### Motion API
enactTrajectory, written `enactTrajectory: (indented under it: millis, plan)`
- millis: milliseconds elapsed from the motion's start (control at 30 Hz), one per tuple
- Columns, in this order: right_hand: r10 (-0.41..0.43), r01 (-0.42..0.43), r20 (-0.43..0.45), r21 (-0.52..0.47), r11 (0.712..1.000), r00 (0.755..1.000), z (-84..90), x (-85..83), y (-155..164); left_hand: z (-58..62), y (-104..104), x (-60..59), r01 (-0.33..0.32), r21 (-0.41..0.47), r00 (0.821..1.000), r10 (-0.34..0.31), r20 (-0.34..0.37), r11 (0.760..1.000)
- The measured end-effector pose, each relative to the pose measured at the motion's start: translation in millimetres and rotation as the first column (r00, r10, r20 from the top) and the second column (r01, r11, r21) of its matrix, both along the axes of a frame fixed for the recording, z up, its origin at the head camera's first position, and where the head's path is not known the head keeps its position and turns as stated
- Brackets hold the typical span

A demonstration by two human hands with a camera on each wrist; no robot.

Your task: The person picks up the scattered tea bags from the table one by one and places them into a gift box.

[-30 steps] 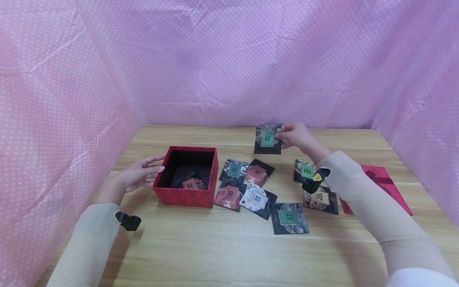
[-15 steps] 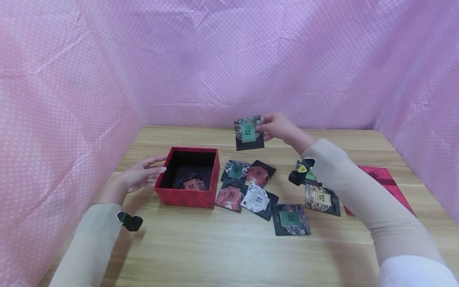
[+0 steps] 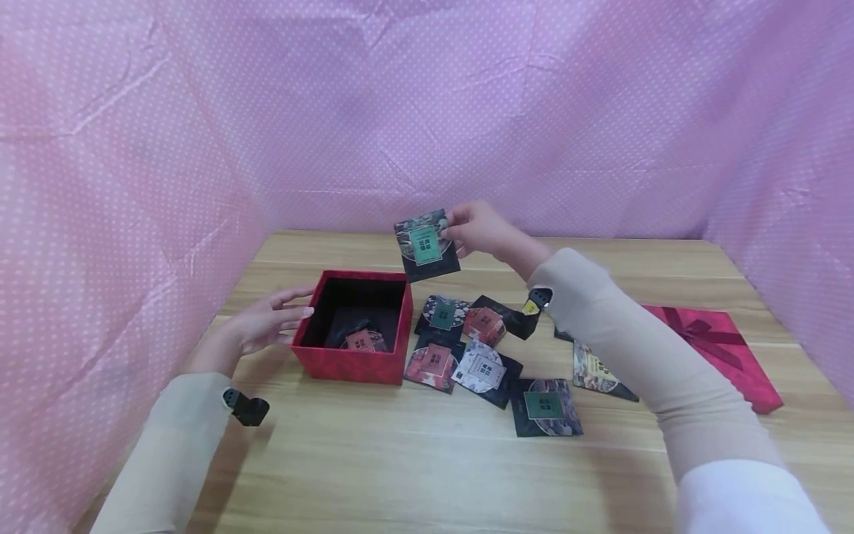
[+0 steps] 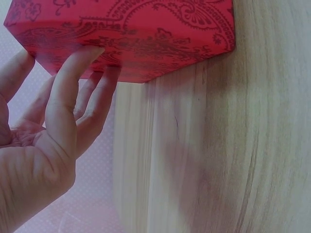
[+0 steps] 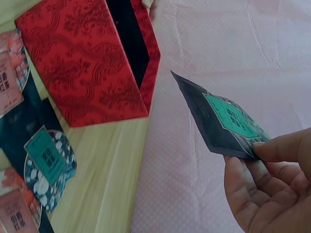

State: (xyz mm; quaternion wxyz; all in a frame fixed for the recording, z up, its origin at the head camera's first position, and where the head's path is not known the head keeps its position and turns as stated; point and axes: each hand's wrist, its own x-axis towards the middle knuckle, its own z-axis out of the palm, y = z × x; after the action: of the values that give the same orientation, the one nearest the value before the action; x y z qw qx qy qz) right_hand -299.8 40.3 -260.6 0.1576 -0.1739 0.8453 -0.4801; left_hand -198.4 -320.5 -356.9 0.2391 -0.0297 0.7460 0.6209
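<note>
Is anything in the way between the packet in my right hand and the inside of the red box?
Only the right wall of the red box stands between them; its top is open, and nothing else visible blocks the packet in your right hand.

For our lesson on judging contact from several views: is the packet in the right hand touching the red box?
Apart. The right wrist view shows pink cloth between the held packet and the red box.

The box [image 3: 350,366] is patterned red, the held packet [image 3: 427,246] black and green.
</note>
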Motion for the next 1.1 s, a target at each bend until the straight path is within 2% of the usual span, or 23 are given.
enactTrajectory:
  millis: [400,633,800,1100]
  plan:
    - [0.077,-0.077,0.011,-0.006,0.997,0.997,-6.6,8.5,-36,-1.6,-1,1.8,0.0,-0.002,1.0,0.0,-0.003,1.0]
    - [0.136,-0.136,0.076,-0.014,0.991,0.988,-21.3,17.8,-59,1.1,-3,5.0,0.005,-0.037,1.0,-0.006,-0.008,0.999]
    - [0.169,-0.168,0.093,-0.023,0.986,0.981,-30.1,21.8,-70,2.5,-1,7.0,-0.002,-0.018,1.0,0.002,-0.004,1.0]
    - [0.169,-0.169,0.116,-0.011,0.985,0.979,-36.1,29.8,-84,0.8,-5,8.2,-0.006,0.013,1.0,0.006,-0.006,1.0]
